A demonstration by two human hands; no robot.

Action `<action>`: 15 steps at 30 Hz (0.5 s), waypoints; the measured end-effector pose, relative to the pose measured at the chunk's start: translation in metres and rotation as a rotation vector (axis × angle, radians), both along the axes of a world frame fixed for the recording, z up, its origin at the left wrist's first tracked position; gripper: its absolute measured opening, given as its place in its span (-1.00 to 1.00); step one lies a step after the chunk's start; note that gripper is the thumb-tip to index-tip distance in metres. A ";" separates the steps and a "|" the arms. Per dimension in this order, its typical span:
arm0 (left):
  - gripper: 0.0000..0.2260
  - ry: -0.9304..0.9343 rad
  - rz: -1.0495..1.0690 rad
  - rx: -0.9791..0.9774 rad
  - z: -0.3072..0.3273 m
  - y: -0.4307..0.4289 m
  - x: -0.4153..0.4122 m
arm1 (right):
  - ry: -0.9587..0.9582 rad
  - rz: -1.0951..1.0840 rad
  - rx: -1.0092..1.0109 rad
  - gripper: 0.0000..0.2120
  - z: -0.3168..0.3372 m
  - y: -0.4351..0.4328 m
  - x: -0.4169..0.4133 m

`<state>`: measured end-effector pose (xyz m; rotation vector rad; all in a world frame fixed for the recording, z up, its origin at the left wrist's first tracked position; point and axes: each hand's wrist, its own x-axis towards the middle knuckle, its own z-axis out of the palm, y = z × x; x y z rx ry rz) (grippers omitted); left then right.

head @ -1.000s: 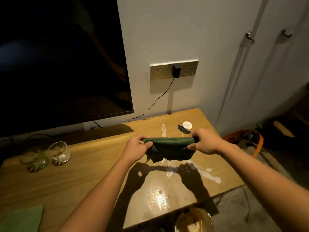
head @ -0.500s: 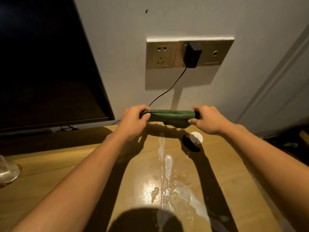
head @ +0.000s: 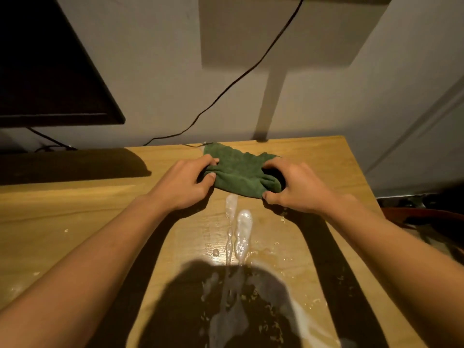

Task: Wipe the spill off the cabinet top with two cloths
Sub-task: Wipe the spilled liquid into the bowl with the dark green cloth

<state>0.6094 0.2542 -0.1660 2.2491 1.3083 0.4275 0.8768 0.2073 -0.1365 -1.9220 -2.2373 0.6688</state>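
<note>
- Two hands grip one green cloth point(head: 241, 172): the left hand point(head: 185, 182) pinches its left end between thumb and fingers, and the right hand point(head: 291, 187) curls round its right end.
- Cloth lies bunched on the counter point(head: 75, 209), touching the far tip of the spill point(head: 241, 232).
- Spill runs from there toward the viewer as a milky streak, widening into a puddle with droplets on either side; none of it looks wiped yet.
- Second cloth not in view.
- Risk: a bunched cloth may push liquid along the spill and off the near edge rather than soak it up.
- Risk: side droplets lie outside the cloth's width and could be missed.
- Risk: a black cable point(head: 227, 90) meets the counter just beyond the spill's far tip; a wet cloth could carry liquid onto it.
</note>
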 end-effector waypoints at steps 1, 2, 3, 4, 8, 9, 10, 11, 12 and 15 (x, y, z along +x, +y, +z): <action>-0.77 0.016 -0.010 0.008 0.001 0.002 0.002 | -0.020 0.042 0.005 -0.35 -0.003 0.001 0.001; -0.78 0.028 -0.017 0.013 0.003 0.004 0.003 | -0.037 0.077 0.008 -0.34 -0.006 0.002 0.001; -0.79 0.033 -0.026 0.018 0.005 0.006 0.005 | -0.048 0.101 0.011 -0.38 -0.008 0.003 0.000; -0.80 0.030 -0.036 0.019 0.006 0.008 0.007 | -0.049 0.113 0.020 -0.47 -0.010 0.004 0.000; -0.92 -0.016 -0.022 -0.011 0.007 0.018 0.016 | 0.007 0.040 0.022 -0.76 -0.013 0.016 0.005; -0.93 -0.025 0.007 -0.015 0.006 0.021 0.017 | 0.013 0.017 0.010 -0.79 -0.012 0.019 0.007; -0.93 -0.036 0.038 -0.018 0.005 0.024 0.018 | 0.019 -0.005 0.002 -0.82 -0.011 0.023 0.009; -0.90 -0.044 0.060 -0.020 0.004 0.025 0.019 | 0.032 -0.028 0.002 -0.85 -0.011 0.026 0.011; -0.85 -0.047 0.068 -0.024 0.004 0.026 0.019 | 0.053 -0.050 0.005 -0.88 -0.010 0.028 0.013; -0.71 -0.041 0.056 -0.041 0.005 0.025 0.019 | 0.152 -0.115 0.020 -0.91 -0.015 0.023 0.017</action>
